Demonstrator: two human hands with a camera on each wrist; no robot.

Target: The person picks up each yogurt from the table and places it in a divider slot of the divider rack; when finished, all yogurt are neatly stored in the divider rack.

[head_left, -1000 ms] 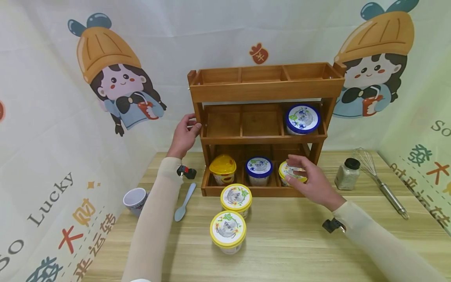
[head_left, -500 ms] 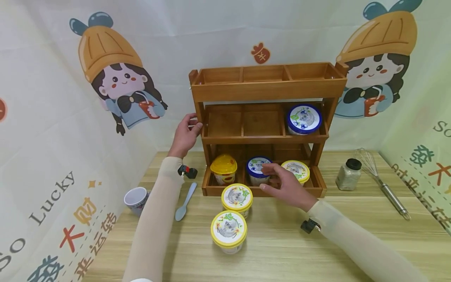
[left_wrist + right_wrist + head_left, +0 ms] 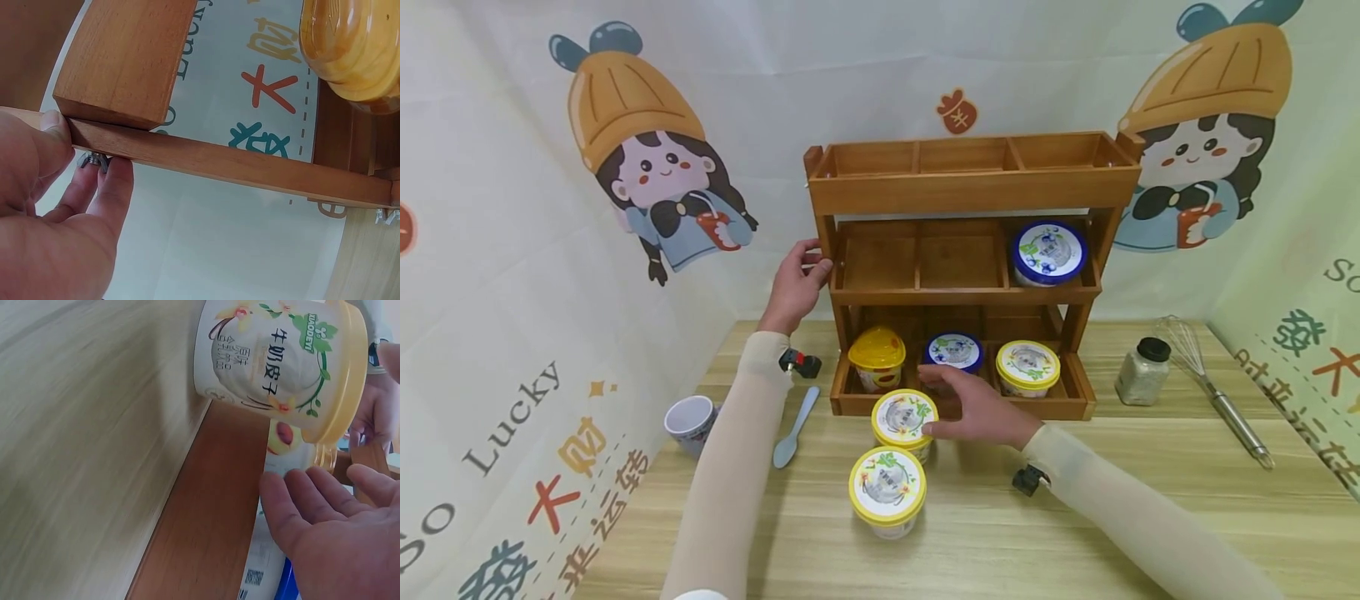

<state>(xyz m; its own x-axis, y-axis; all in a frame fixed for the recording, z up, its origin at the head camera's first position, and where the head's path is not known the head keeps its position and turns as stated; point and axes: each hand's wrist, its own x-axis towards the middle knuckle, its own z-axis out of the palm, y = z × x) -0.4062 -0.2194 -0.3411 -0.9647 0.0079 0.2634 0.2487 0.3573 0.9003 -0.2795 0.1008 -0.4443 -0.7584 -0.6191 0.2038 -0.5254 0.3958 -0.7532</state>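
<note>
A three-tier wooden rack [image 3: 970, 192] stands on the table. My left hand [image 3: 801, 279] grips its left post; in the left wrist view the thumb and fingers [image 3: 84, 153] pinch the wooden bar [image 3: 219, 162]. My right hand [image 3: 958, 404] is open in front of the bottom shelf, fingers straight, right beside a yellow-lid cup [image 3: 904, 417] on the table. In the right wrist view that cup [image 3: 281, 362] sits just off the fingertips [image 3: 312, 494], and contact is unclear. A second yellow-lid cup [image 3: 886, 487] stands nearer me.
The bottom shelf holds a yellow domed cup [image 3: 876, 358], a blue-lid cup [image 3: 953, 352] and a yellow-lid cup [image 3: 1027, 367]. Another blue-lid cup [image 3: 1048, 252] sits middle right. A mug [image 3: 688, 423] and spoon [image 3: 792, 429] lie left; a spice jar [image 3: 1138, 371] and whisk [image 3: 1213, 396] right.
My right hand let go of the yellow-lid cup in the bottom right compartment and moved left and down to the cup on the table. The left hand stayed on the post.
</note>
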